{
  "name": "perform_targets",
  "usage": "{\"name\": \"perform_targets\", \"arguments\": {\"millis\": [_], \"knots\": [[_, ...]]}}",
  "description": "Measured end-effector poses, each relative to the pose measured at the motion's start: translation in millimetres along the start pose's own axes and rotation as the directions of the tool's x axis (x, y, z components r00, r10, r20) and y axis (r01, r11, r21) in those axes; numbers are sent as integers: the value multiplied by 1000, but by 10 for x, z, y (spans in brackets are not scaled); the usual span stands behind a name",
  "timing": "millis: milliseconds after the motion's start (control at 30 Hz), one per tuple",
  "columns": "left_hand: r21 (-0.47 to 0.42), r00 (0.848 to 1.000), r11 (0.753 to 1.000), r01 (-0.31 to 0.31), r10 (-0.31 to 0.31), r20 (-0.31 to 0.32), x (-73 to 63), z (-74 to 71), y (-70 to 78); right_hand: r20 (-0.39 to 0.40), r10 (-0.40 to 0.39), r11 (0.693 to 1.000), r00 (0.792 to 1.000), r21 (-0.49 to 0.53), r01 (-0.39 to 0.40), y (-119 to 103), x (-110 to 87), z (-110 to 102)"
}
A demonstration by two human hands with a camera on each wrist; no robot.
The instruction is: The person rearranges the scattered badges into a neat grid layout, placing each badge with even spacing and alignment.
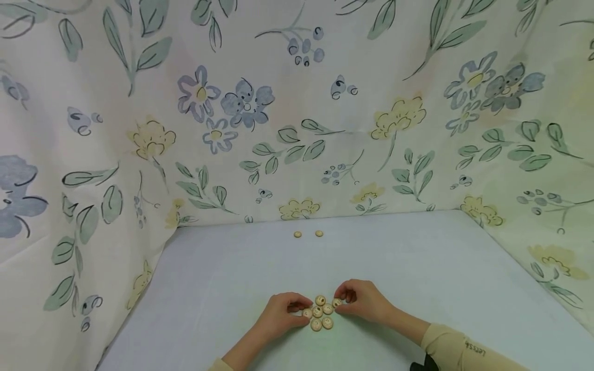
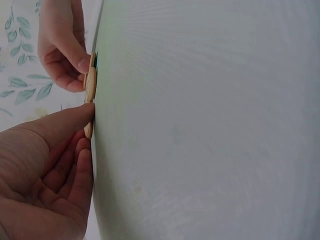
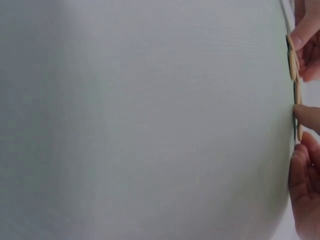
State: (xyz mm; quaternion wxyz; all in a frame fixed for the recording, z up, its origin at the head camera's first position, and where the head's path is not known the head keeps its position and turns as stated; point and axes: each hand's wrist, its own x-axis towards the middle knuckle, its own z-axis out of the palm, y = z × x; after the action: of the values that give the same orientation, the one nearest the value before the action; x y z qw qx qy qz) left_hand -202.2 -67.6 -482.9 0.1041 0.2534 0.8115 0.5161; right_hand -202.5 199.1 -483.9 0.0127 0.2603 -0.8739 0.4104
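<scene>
Several small round wooden discs with dark markings lie in a tight flower-like cluster on the white tabletop, one of them in the middle (image 1: 317,312). My left hand (image 1: 283,314) pinches the leftmost disc (image 1: 307,313) between thumb and fingers at its edge. Across the cluster, my right hand (image 1: 366,304) holds the upper right disc (image 1: 337,303) the same way, its fingertips covering part of the rim. In the left wrist view the discs (image 2: 90,85) show edge-on, low on the cloth. The right wrist view catches both hands at its right border.
Two more wooden discs, a left one (image 1: 297,234) and a right one (image 1: 319,233), lie apart near the back of the table (image 1: 232,268). Floral cloth (image 1: 297,170) hangs behind the table and along both sides.
</scene>
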Motion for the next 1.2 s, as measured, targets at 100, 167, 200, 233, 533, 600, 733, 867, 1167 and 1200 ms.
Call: {"name": "perform_targets", "arguments": {"millis": [100,167,200,233,533,600,733,867,1167,1200], "knots": [[0,1000,1000,1,-1,1,11,-8,9,14,20,1000,1000,4,-20,3,19,-23],[-3,1000,1000,5,-5,2,16,-11,10,23,28,1000,999,6,-28,7,31,-38],[-4,1000,1000,7,-7,2,17,-12,9,28,29,1000,999,7,-29,12,36,-45],[-5,1000,1000,9,-9,2,18,-12,9,33,32,999,999,4,-32,15,41,-50],[-5,1000,1000,13,-13,2,24,0,-14,69,72,997,995,-5,-72,38,94,-123],[1,1000,1000,19,-19,3,22,0,-16,70,86,996,994,-9,-86,45,118,-150],[9,1000,999,30,-30,2,19,-4,-7,61,127,992,990,-28,-126,82,179,-209],[9,999,999,36,-36,1,19,-7,2,36,165,985,986,-63,-162,151,258,-275],[5,999,999,38,-38,1,0,0,7,-39,229,971,973,-66,-231,339,439,-434],[4,999,999,40,-40,1,-3,0,13,-49,239,968,970,-66,-242,360,463,-448]]}}
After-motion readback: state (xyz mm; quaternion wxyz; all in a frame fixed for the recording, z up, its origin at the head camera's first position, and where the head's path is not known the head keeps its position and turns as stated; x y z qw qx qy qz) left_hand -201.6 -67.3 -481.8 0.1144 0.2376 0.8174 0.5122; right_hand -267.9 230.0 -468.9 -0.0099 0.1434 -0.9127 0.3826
